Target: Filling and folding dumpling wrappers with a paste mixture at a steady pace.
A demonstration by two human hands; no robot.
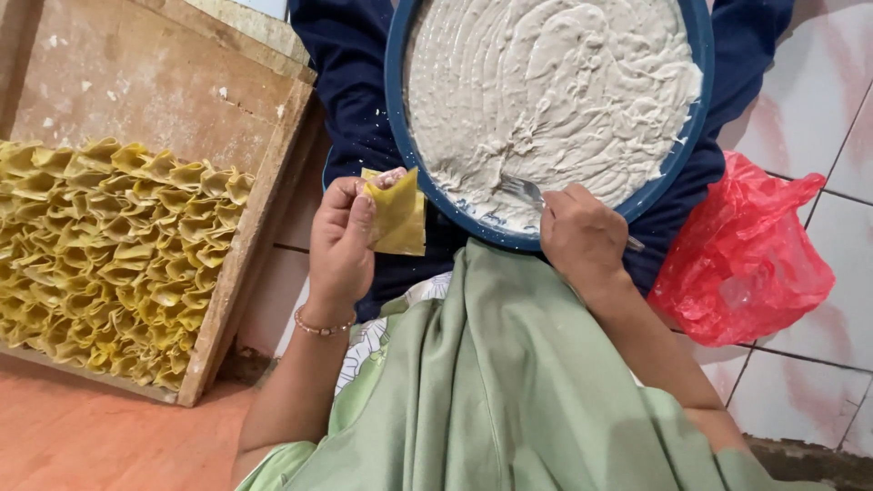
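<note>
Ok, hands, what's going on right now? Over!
Left hand pinching a yellow wrapper. Right hand gripping a fork, tines in the pale paste in the blue bowl. Nothing between them.

Open gap between wooden tray (238, 264) and blue basin (396, 109).

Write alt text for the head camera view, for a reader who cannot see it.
Seen from above, a person's left hand holds a yellow dough wrapper while the right hand holds a fork in pale paste filling a blue basin. Folded yellow dumplings fill a wooden tray at left; a red plastic bag lies at right.
</note>
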